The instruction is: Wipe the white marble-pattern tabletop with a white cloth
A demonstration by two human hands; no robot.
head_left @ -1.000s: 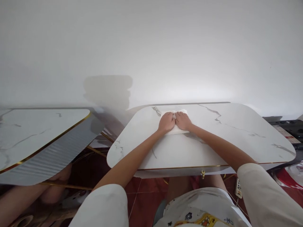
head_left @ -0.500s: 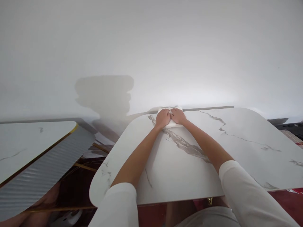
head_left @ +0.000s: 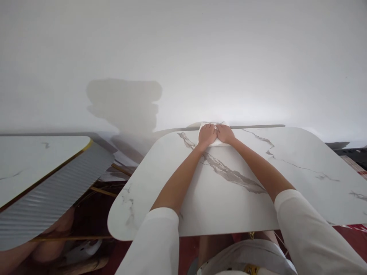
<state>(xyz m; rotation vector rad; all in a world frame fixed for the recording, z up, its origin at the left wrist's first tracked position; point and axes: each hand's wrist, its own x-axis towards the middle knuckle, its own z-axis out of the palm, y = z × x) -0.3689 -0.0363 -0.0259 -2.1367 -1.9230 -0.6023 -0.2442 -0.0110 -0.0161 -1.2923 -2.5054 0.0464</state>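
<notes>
Both arms reach across a white marble-patterned table (head_left: 286,191) to its far edge by the wall. My left hand (head_left: 207,134) and my right hand (head_left: 225,133) lie side by side, fingers curled down and pressed on a folded white cloth (head_left: 215,143). Most of the cloth is hidden under the hands; a bit shows between the wrists and at the far edge. A grey vein (head_left: 229,173) runs diagonally across the tabletop between my forearms.
A second marble-look table (head_left: 37,168) with a gold rim and ribbed grey side stands at the left. A plain white wall (head_left: 183,57) rises right behind the table. Dark red floor tiles (head_left: 355,233) show below, and dark items (head_left: 352,154) sit at the far right.
Both hands have slid the cloth away from me, from the middle of the tabletop to its far edge, then slightly to the right. The view has leaned forward over the table.
</notes>
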